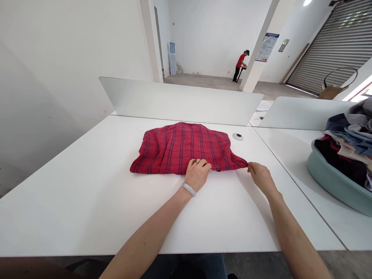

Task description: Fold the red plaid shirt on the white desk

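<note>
A red plaid cloth [186, 145] with dark blue lines lies on the white table, folded and a little rumpled; whether it is a shirt or another garment I cannot tell. My left hand [198, 173], with a ring and a pale bangle, is at the middle of its near edge, fingers curled together on the fabric. The thumb side meets that edge. Off to the right, my right hand [260, 176] pinches the tip of a corner, which is pulled out to a point from the rest of the cloth.
A light green basin [331, 182] heaped with clothes [348, 141] stands on the adjoining table at right. Low frosted partitions [186, 102] line the far edge. Behind the cloth's right end is a round cable hole cover [238, 136]. A person in red [240, 64] stands far back.
</note>
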Motion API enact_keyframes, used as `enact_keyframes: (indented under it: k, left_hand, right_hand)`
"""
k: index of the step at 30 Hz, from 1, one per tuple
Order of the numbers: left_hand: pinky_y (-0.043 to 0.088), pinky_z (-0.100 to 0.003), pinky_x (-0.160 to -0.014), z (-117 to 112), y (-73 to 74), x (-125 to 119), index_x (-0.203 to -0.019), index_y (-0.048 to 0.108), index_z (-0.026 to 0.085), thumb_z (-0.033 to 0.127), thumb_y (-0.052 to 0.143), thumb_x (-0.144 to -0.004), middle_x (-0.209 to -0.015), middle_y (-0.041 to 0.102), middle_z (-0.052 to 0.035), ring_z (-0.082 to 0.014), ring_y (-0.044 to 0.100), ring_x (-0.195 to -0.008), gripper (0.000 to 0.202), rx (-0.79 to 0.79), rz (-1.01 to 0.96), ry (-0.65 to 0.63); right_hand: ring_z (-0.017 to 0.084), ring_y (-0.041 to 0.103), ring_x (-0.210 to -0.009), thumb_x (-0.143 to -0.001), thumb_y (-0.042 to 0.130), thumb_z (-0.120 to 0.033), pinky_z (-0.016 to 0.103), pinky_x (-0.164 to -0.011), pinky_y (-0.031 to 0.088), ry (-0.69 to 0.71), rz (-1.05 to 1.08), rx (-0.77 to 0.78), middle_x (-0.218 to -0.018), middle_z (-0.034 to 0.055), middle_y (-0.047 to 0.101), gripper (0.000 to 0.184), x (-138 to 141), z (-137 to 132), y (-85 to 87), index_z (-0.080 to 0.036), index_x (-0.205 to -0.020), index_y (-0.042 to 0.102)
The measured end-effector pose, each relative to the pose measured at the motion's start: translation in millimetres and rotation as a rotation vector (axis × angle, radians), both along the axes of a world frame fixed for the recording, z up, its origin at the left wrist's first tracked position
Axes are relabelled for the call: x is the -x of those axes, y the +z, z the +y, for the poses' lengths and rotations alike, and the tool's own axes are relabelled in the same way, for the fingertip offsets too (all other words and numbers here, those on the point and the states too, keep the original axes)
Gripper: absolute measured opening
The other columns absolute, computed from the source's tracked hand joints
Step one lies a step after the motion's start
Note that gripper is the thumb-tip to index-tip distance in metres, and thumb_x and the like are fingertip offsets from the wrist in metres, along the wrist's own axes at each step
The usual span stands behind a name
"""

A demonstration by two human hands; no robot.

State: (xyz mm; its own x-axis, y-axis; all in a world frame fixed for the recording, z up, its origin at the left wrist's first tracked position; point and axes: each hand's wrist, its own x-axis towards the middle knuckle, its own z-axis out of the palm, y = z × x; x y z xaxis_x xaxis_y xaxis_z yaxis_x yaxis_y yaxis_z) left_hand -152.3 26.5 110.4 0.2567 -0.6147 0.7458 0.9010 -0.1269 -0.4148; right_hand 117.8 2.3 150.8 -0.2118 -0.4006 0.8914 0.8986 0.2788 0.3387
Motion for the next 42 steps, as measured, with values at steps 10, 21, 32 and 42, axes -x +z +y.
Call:
enact_keyframes:
  k: [10, 21, 32, 42]
  left_hand:
    - [0.037, -0.034, -0.079, -4, 0.9, -1, -0.089, 0.063, 0.022, 0.025, 0.048, -0.094, -0.092, 0.063, -0.0018, -0.0180, 0.055, -0.086, 0.016, 0.056, -0.020, -0.091]
    - [0.037, -0.032, -0.076, -10, 5.6, -2, -0.087, 0.062, 0.022, 0.027, 0.049, -0.094, -0.092, 0.064, -0.0010, -0.0175, 0.056, -0.084, 0.016, 0.038, -0.063, -0.190]
    - [0.037, -0.032, -0.079, -9, 5.9, -2, -0.088, 0.062, 0.022, 0.027, 0.048, -0.095, -0.093, 0.063, -0.0004, -0.0166, 0.057, -0.086, 0.017, 0.042, -0.042, -0.222]
    - [0.037, -0.032, -0.081, -12, 5.3, -2, -0.088, 0.062, 0.022, 0.027, 0.047, -0.095, -0.092, 0.064, 0.0007, -0.0158, 0.057, -0.083, 0.017, 0.039, -0.057, -0.217]
  right_hand:
    - [0.017, 0.053, -0.061, -0.087, 0.035, -0.061, 0.028, -0.054, 0.036, 0.024, -0.065, 0.318, -0.073, 0.0057, 0.066, 0.052, -9, -19, -14.3, -0.021, -0.069, 0.062]
    - [0.014, 0.048, -0.045, -0.080, 0.044, -0.067, 0.028, -0.052, 0.037, 0.090, 0.012, 0.449, -0.049, 0.0047, 0.059, 0.056, 17, -8, -15.2, -0.021, -0.048, 0.044]
    - [0.015, 0.058, -0.056, -0.076, 0.056, -0.057, 0.025, -0.053, 0.041, 0.416, 0.020, 0.304, -0.076, 0.0041, 0.068, 0.040, 35, -1, -5.0, -0.019, -0.089, 0.062]
    - [0.011, 0.041, -0.048, -0.070, 0.063, -0.048, 0.024, -0.047, 0.032, 0.656, -0.070, 0.244, -0.051, -0.0030, 0.048, 0.030, 25, 9, 11.5, -0.019, -0.070, 0.055]
